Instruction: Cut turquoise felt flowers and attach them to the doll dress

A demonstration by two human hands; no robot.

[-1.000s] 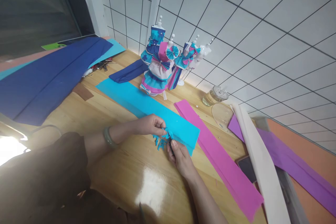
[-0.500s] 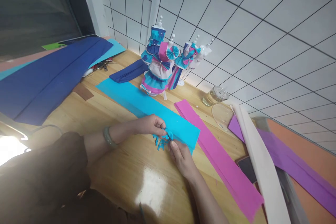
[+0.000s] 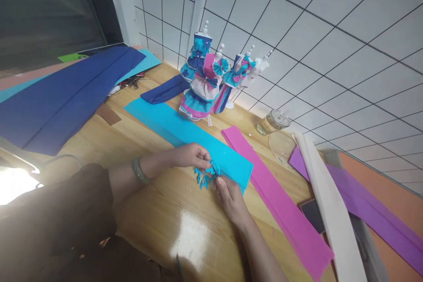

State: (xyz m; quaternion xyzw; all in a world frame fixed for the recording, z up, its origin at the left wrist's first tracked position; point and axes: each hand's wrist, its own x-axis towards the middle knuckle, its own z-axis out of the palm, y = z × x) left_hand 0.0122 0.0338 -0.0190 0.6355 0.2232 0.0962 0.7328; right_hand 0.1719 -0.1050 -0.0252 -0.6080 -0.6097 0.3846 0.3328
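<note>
Between finger and thumb, my left hand (image 3: 195,156) pinches a small piece of bright blue paper (image 3: 214,168). My right hand (image 3: 230,194) is closed just to the right and below, with what look like small dark scissors (image 3: 215,174) at its fingertips, touching the blue piece. Most of the scissors is hidden by the fingers. Jagged blue scraps (image 3: 204,180) lie on the table below my fingers. A long folded strip of blue paper (image 3: 185,128) is spread behind both hands.
Small dress forms (image 3: 205,83) in layered paper dresses stand at the back. Right of my hands lie a pink strip (image 3: 277,202), a cream strip (image 3: 330,202), a purple strip (image 3: 373,211) and a phone (image 3: 311,215). A lidded glass jar (image 3: 272,122) stands near the wall. Dark blue paper (image 3: 72,92) covers the left side.
The blue piece has turned slightly between my fingers and shows a thinner, curled outline. Both hands stay in nearly the same place; the view has shifted slightly.
</note>
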